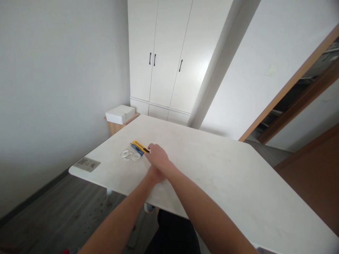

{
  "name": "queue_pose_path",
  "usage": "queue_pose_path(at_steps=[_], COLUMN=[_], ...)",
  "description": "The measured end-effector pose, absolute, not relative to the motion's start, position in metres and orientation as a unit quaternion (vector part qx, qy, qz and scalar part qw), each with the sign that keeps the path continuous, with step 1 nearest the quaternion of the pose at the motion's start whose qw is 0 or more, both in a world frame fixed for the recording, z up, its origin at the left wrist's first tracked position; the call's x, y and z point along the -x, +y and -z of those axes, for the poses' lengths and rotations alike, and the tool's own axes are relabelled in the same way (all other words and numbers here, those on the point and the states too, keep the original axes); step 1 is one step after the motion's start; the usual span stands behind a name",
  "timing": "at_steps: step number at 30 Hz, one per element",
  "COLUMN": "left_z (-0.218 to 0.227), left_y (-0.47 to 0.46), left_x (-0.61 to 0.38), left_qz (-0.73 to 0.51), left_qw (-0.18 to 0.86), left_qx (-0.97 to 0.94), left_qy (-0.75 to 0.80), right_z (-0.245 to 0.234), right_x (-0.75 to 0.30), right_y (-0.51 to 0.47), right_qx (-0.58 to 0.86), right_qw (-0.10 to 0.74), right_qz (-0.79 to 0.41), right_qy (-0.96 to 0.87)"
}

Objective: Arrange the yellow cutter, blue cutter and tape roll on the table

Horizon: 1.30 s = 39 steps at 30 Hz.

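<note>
My right hand (159, 156) rests over the left part of the white table (212, 165), its fingers curled and closed at the near end of a yellow utility knife (138, 145) with a black slider. Whether the fingertips grip the knife or only lie beside it, I cannot make out. My left hand (156, 174) is tucked under the right wrist, and its fingers are hidden. Alongside the knife lie slim blue pen-like things (137, 149). Several rolls of clear or white tape (125, 153) lie flat next to them, partly overlapping.
A printed label sheet (87, 164) lies at the table's left corner. Beyond the far left edge, a white box (120, 114) sits on a wooden stand (114, 128). White cupboards (169, 53) with black handles stand behind the table. A wood-framed opening (293, 84) is at the right.
</note>
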<state>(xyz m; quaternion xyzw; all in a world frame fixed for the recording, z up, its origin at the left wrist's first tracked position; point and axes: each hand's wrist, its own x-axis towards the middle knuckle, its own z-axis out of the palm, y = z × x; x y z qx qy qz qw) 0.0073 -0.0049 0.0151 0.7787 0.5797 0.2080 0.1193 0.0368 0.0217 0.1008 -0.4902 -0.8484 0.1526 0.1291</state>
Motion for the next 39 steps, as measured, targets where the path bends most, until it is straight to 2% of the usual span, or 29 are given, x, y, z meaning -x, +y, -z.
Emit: queue_pose_path(at_steps=[6,14,20,26,39], left_z=[-0.020,-0.018,-0.021,-0.022,-0.022], left_y=[-0.010,-0.008,-0.010,-0.011,-0.010], left_x=[-0.004,-0.003,-0.003,-0.003,-0.002], left_qz=[-0.198,-0.192,-0.191,-0.169,-0.163], left_qw=[0.071,0.045,0.052,0.034,0.049], left_qx=[-0.795,-0.800,-0.801,-0.801,-0.799], left_qy=[0.569,0.566,0.565,0.574,0.577], right_z=[-0.080,-0.032,-0.029,-0.024,-0.022], right_x=[-0.200,-0.361,-0.373,-0.356,-0.358], right_y=[0.017,-0.038,-0.041,-0.047,-0.049], right_qx=[0.549,0.661,0.677,0.689,0.688], right_qw=[0.243,0.254,0.246,0.169,0.175], right_qz=[-0.157,-0.100,-0.066,-0.030,-0.021], right_qy=[-0.784,-0.699,-0.690,-0.704,-0.704])
